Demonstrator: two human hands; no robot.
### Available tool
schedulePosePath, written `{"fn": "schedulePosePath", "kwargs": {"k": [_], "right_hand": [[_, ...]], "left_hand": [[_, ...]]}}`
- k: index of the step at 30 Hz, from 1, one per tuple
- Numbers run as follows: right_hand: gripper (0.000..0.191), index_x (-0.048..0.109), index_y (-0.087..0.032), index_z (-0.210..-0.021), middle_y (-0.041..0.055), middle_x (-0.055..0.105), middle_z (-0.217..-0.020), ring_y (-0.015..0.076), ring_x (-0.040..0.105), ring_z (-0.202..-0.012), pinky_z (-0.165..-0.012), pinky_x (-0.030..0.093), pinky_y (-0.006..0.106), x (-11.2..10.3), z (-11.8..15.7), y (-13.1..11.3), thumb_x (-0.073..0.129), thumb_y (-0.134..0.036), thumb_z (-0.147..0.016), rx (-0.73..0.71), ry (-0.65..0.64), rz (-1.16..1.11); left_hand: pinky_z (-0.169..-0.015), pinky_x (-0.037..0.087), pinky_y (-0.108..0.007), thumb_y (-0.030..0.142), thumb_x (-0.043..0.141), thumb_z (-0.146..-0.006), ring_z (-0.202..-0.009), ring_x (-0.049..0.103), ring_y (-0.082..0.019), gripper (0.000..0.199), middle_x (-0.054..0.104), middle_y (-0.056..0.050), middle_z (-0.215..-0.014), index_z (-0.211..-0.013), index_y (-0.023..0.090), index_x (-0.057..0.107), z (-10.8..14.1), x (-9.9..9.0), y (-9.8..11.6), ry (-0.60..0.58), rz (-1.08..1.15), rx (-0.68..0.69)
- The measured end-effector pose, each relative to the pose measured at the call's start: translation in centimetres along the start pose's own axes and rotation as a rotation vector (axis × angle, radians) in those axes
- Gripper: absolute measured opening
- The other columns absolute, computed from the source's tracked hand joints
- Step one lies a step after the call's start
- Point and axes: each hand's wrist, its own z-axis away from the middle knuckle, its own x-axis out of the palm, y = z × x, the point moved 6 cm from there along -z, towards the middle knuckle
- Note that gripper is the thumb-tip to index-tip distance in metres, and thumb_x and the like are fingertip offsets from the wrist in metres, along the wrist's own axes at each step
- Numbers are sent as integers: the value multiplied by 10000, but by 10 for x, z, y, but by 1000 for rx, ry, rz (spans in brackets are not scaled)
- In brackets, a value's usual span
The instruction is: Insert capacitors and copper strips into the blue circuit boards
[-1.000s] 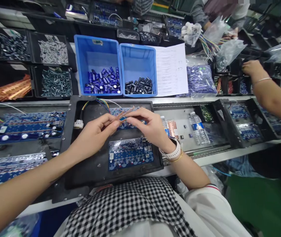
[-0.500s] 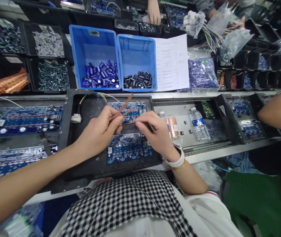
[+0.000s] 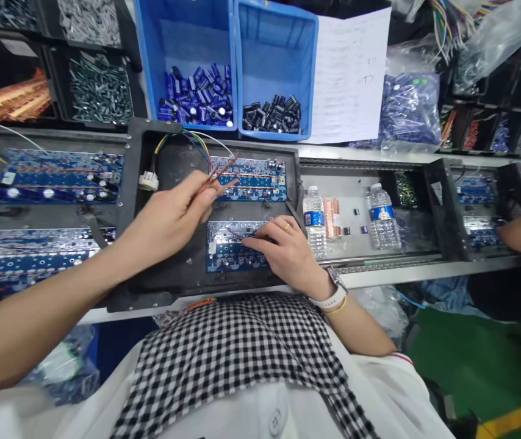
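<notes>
Copper strips [image 3: 220,172] are clamped in the fingers of the left hand [image 3: 176,213] near the upper circuit board [image 3: 260,178], while the right hand [image 3: 288,253] pinches a thin strip [image 3: 235,232] between its fingers at the lower circuit board [image 3: 228,253].

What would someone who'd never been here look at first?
Probably the two bright blue tubs standing side by side behind the black tray, with small cylinders heaped in them. Then perhaps the copper-coloured strips in the left hand, and the right hand over the nearer blue circuit board.
</notes>
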Motion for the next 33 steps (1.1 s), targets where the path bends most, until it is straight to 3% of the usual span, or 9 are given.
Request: {"fn": "schedulePosePath", "kwargs": {"k": [5,16,21,24,26,28,29,31,33], "right_hand": [[352,676,-246,-1125,40,668,-943,190,515,-916,-955,367,408,14,-1,10,457,-52,-928,51,-61,6],[341,704,-258,-1076,30,683,-910,176,545,-882,-954,373,410,14,1,15,457,-66,-937,74,-32,-11],[318,709,-264,-1078,42,675,-979,197,535,-961,-979,376,451,10,1,12,499,-78,-930,89,-67,-23],[298,657,-276,-1202,62,638,-1075,212,546,-1013,-944,445,440,-2,-6,7,600,-199,-921,226,-18,-229],[362,624,-290,-1245,56,614,-1100,197,579,-1007,-894,510,392,-11,-12,4,668,-290,-886,347,113,-519],[245,683,-297,-1125,42,610,-1071,185,606,-1013,-876,543,363,-18,-16,1,676,-294,-880,431,282,-763],[150,713,-292,-1028,39,611,-1058,185,615,-1016,-877,552,362,-21,-17,0,666,-276,-886,457,359,-834],[70,719,-268,-885,47,612,-1087,189,633,-1009,-875,570,377,-23,-15,-1,651,-248,-891,494,440,-926],[61,678,-249,-847,59,600,-1179,198,657,-1004,-867,594,402,-24,-9,-2,640,-240,-894,508,437,-1027]], "left_hand": [[-609,338,-275,479,320,-989,-604,494,-153,325,538,24,-661,-803,223,395,0,14,-12,-28,-18,-43],[-657,387,-278,453,327,-977,-671,536,-173,312,593,-2,-698,-864,217,496,1,17,-15,-28,75,-57],[-651,388,-273,469,324,-985,-676,540,-163,331,582,6,-707,-856,213,489,2,13,-15,-36,97,-30],[-630,389,-270,490,309,-993,-658,545,-162,343,578,15,-699,-857,217,466,13,21,-5,-135,129,-5],[-610,393,-268,489,289,-1002,-628,554,-158,342,585,21,-688,-851,224,443,23,33,8,-263,156,33],[-626,415,-266,470,253,-1014,-644,584,-154,339,617,13,-728,-867,228,439,30,41,22,-397,164,104],[-651,429,-269,457,237,-1017,-679,604,-156,339,636,1,-769,-897,229,456,28,37,25,-415,124,130],[-710,447,-310,431,228,-1010,-788,640,-199,340,654,-44,-856,-1010,223,497,13,4,14,-279,-111,60],[-751,444,-401,414,240,-984,-924,640,-306,381,638,-114,-933,-1150,176,487,-11,-65,-17,37,-502,-200]]}}
